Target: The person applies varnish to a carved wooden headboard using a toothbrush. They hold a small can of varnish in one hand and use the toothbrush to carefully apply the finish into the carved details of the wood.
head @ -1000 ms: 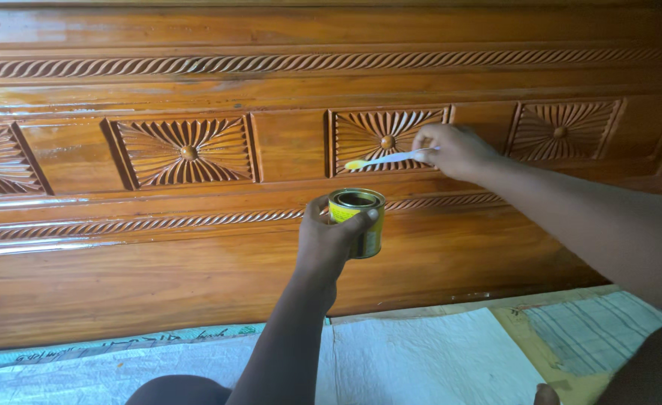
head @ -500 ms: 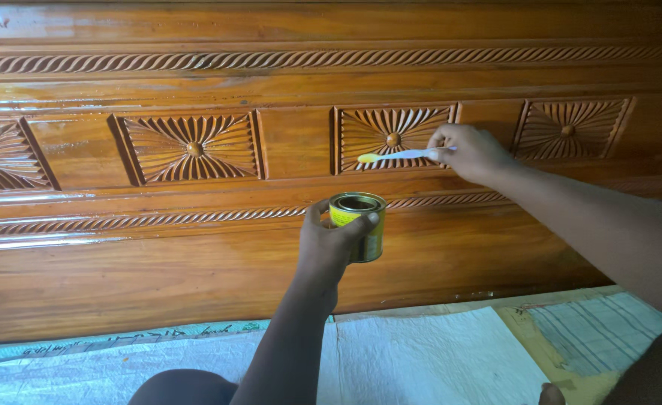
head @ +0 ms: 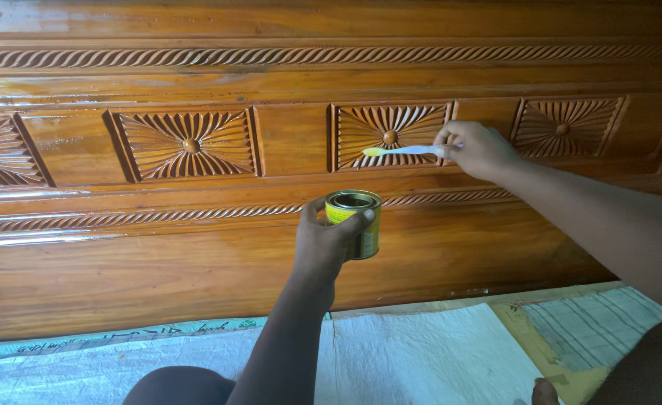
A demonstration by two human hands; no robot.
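Note:
My left hand [head: 323,244] grips a small open tin can [head: 355,223] with a yellow label, held up in front of a glossy carved wooden panel [head: 196,262]. My right hand [head: 475,148] holds a white toothbrush [head: 402,151] by its handle. The brush's yellow-stained head rests on a carved sunburst square [head: 389,136], just below its round centre knob. The can hangs a little below and to the left of the brush.
More carved sunburst squares [head: 187,144] run along the panel, with rope-pattern mouldings [head: 158,217] above and below. White woven sheets [head: 421,356] and a checked cloth [head: 593,322] cover the floor under the panel. My knee [head: 177,386] shows at the bottom edge.
The toothbrush head has slid a little up and to the right across the sunburst carving. The can in my left hand has stayed almost still.

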